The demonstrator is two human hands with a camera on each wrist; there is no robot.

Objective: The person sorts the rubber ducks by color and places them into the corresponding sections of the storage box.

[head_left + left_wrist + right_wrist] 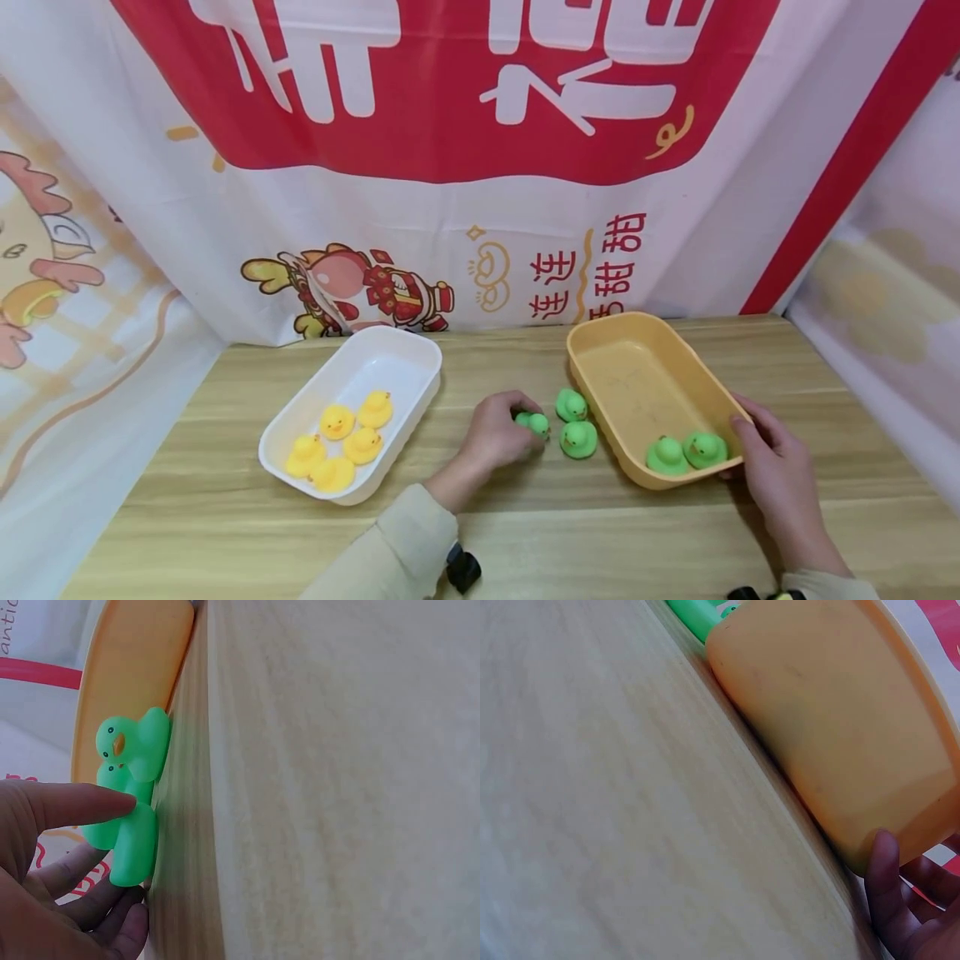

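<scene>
Pinch the green duck gently where the left hand has its fingers clamped on it, near the orange tub, which the right hand, fingers gripping its corner, should steady.

Tabletop: pale brown wood grain, streaked. Behind it hangs a white cloth backdrop, faintly creased; red panel with large white characters, cartoon figure beneath. Left, a cartoon-printed sheet. Right, a diagonal red stripe.
</scene>
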